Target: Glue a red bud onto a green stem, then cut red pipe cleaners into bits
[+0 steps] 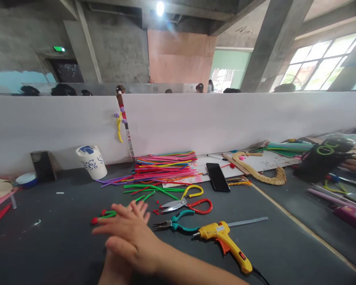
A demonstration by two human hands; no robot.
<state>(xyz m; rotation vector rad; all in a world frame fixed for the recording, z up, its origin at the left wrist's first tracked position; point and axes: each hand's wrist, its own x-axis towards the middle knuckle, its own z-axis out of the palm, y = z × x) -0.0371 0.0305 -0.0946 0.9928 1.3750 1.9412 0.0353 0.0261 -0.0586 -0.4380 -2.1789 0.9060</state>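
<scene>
My right hand [130, 237] lies flat across my left hand [115, 264], palm against palm, low in the middle of the view. All the fingers are stretched out; the left ones point away from me, the right ones point left. Green fuzzy stems with red tips [104, 215] stick out to the left from between the palms, seemingly pressed there. Just right of the hands lie teal-handled pliers [175, 224] and scissors [186, 202] with one yellow and one red handle.
A yellow glue gun [225, 238] and a metal ruler [248, 221] lie to the right on the dark table [59, 245]. Farther back are a pile of coloured stems [166, 164], a black phone [217, 177], a paper cup [91, 161], and a white partition [213, 118].
</scene>
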